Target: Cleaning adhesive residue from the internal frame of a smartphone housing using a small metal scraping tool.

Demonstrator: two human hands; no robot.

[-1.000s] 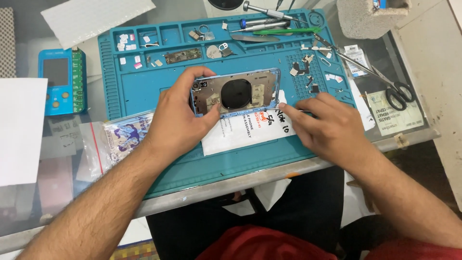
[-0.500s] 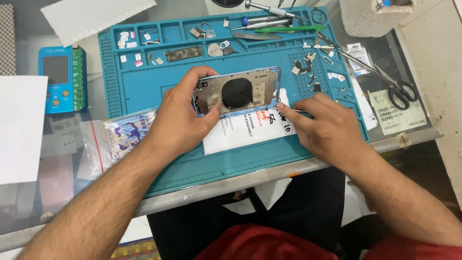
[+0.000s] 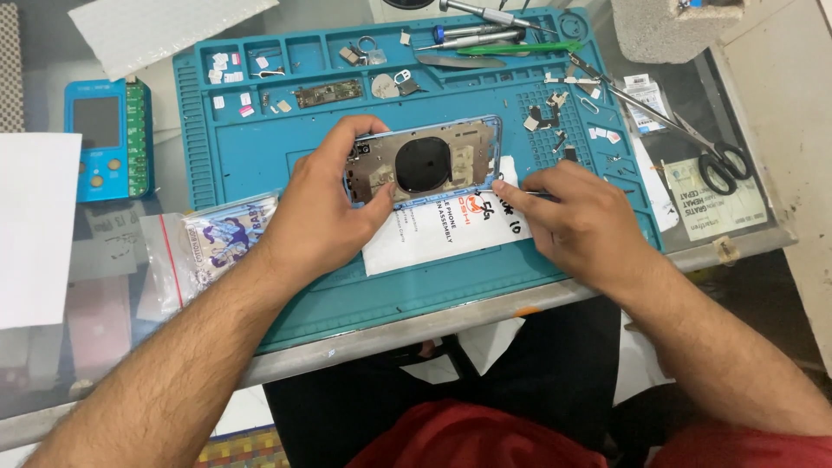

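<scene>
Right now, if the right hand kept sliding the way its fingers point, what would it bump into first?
Probably the opened phone housing. The right hand points left, fingertips already at the housing's lower right corner. The left hand lies farther along.

Clearance, repair mat (image 3: 260,165)
Open: mat's bare left half. Blocked: loose small parts (image 3: 555,117), scissors (image 3: 693,143) right; tools (image 3: 485,39) along top.

The glass-topped table (image 3: 364,342) carries a teal work mat (image 3: 260,156), a blue tester (image 3: 108,139), white paper (image 3: 35,225), scissors (image 3: 693,139) and, probably, bagged stickers (image 3: 217,243).
</scene>
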